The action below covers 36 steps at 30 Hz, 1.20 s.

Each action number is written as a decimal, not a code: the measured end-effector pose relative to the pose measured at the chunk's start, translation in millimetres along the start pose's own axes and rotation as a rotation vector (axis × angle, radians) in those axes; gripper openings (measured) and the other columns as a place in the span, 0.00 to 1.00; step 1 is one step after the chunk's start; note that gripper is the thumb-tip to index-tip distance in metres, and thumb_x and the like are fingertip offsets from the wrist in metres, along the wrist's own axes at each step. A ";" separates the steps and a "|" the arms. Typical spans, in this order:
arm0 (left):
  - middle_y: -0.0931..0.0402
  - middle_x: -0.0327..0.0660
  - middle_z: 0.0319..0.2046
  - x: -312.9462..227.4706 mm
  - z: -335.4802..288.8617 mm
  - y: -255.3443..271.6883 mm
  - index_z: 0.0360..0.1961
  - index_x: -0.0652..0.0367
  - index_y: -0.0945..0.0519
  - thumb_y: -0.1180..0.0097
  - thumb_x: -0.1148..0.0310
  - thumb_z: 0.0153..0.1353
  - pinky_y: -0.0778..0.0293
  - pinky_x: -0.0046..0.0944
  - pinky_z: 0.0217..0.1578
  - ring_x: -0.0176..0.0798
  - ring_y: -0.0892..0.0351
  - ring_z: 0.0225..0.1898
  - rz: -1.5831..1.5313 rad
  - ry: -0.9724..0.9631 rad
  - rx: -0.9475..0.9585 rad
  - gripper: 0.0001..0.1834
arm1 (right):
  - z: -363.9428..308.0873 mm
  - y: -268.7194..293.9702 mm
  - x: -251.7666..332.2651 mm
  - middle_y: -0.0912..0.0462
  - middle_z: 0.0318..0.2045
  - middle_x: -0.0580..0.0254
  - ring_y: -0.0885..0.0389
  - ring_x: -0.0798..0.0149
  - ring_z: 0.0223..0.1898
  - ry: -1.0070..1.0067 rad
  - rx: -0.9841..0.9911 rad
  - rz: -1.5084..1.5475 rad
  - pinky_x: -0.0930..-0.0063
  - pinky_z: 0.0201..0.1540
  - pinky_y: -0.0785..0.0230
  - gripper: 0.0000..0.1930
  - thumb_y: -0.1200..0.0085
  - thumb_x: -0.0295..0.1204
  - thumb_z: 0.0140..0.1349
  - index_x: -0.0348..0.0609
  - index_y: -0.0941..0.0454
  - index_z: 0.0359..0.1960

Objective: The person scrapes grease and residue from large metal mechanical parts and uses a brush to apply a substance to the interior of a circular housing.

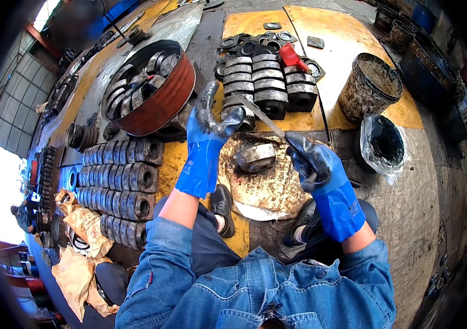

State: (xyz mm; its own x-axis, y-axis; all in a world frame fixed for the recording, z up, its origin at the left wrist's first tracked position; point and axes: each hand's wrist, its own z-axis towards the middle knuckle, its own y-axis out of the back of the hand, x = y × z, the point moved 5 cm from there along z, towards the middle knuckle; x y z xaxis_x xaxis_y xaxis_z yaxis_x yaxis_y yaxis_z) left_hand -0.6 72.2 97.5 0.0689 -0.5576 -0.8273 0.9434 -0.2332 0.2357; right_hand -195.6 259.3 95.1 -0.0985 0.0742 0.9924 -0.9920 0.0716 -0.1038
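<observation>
Gripping a flat metal blade (261, 116) in the right hand (313, 163), with fingers curled around one end. Near its tip, holding the left hand (210, 122) with fingers spread. Below, having a metal roller (256, 158) on a stained round board (269, 196).

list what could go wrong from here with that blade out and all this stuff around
1. The flat grey blade in the right grip points toward the open left grip; a slip might catch that thumb.
2. The metal part lies on the round stained surface with no clamp visible, so it could shift if pushed.
3. The plastic-lined bucket stands right of the right grip; a wide swing might knock it.
</observation>
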 end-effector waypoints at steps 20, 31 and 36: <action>0.34 0.49 0.60 -14.0 -16.0 -27.8 0.64 0.69 0.41 0.28 0.65 0.45 0.37 0.41 0.60 0.43 0.34 0.60 -0.058 0.026 0.455 0.48 | 8.8 24.6 -10.2 0.26 0.25 0.67 0.30 0.71 0.23 -0.001 0.006 -0.201 0.79 0.26 0.37 0.28 0.42 0.25 0.52 0.44 0.28 0.58; 0.36 0.49 0.62 -20.4 -16.0 -37.4 0.66 0.60 0.41 0.36 0.66 0.52 0.39 0.43 0.62 0.43 0.36 0.62 -0.129 0.077 0.555 0.41 | 18.5 1.2 -14.7 0.23 0.22 0.61 0.23 0.60 0.24 0.132 0.150 -0.549 0.69 0.26 0.32 0.31 0.37 0.26 0.47 0.50 0.29 0.57; 0.25 0.48 0.50 -20.1 -6.3 -40.8 0.56 0.61 0.27 0.40 0.72 0.55 0.32 0.36 0.55 0.39 0.26 0.53 0.023 -0.155 0.356 0.25 | 45.2 42.4 -16.6 0.25 0.22 0.65 0.30 0.69 0.19 -0.259 0.174 1.038 0.75 0.22 0.35 0.11 0.48 0.31 0.60 0.44 0.23 0.44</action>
State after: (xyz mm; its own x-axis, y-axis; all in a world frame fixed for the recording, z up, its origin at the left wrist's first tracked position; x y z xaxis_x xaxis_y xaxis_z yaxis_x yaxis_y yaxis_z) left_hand -38.5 98.0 101.3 0.0129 -0.6731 -0.7395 0.7687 -0.4663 0.4378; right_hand -239.6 216.1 77.2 -0.8897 -0.1966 0.4120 -0.4107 -0.0492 -0.9104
